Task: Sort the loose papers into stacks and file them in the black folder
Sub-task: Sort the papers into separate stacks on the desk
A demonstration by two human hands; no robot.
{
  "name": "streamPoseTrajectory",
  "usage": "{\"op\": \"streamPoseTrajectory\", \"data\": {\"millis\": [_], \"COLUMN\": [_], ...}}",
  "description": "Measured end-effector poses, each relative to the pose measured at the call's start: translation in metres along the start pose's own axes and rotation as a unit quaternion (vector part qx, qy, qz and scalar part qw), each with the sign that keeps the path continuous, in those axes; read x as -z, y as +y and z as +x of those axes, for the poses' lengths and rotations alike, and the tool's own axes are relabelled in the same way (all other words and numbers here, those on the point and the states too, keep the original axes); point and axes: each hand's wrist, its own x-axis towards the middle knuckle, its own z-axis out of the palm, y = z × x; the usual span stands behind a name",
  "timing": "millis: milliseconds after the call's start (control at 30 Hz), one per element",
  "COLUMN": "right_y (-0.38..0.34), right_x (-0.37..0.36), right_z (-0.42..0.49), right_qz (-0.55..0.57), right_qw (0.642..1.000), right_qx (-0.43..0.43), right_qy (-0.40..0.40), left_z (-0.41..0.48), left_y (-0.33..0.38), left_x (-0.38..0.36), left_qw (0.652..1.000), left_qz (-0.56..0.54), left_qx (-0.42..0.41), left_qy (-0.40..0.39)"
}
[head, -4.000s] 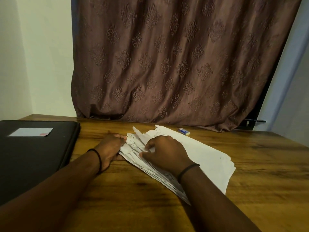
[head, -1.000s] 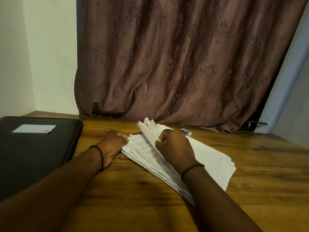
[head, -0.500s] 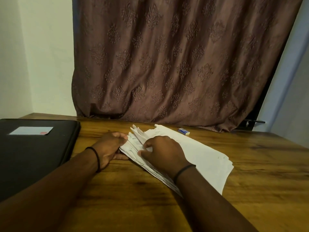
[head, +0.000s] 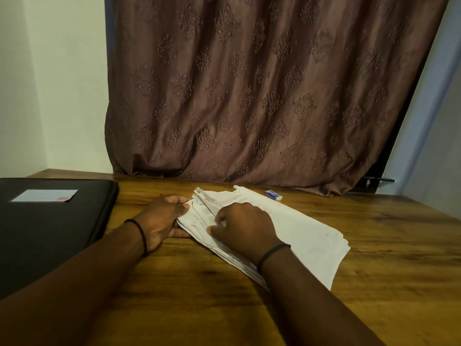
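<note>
Where papers [head: 299, 228] lie, black folder [head: 50, 233] sits left, eraser [head: 273, 195] beyond.

A: Where are we watching from?
B: Up on the head, one wide lens, facing forward and tipped down over the table [head: 174, 308], close to its near edge, curtain [head: 249, 96] dead ahead.

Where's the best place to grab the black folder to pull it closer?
The black folder lies flat and closed. Likely grip its right long edge, nearest the left hand, coming from the right once that hand frees the papers.
</note>
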Motion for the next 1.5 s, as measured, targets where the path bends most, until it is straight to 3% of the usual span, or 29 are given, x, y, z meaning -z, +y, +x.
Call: {"op": "streamPoseTrajectory", "data": {"millis": [433, 1233, 1300, 1400, 1500], "right_y": [0.001, 0.011, 0.012, 0.012, 0.009], "right_x": [-0.004, -0.002, -0.003, -0.001, 0.002], "right_z": [0.002, 0.009, 0.009, 0.007, 0.007], "right_qz": [0.021, 0.108, 0.118, 0.145, 0.190], "right_qw": [0.997, 0.978, 0.976, 0.974, 0.971], "right_qx": [-0.051, -0.144, -0.147, -0.128, -0.105], "right_qy": [0.059, 0.101, 0.111, 0.115, 0.104], "left_z": [-0.004, -0.009, -0.006, -0.005, -0.015], "left_y": [0.001, 0.000, -0.004, -0.003, 0.002], "left_x": [-0.002, -0.003, -0.002, -0.003, -0.015], "left_qw": [0.997, 0.999, 0.992, 0.938, 0.939], "left_qz": [-0.043, 0.014, 0.069, 0.235, 0.279], "left_qx": [-0.024, -0.040, -0.103, -0.231, -0.185], "left_qy": [-0.062, -0.033, 0.020, 0.108, 0.085]}}
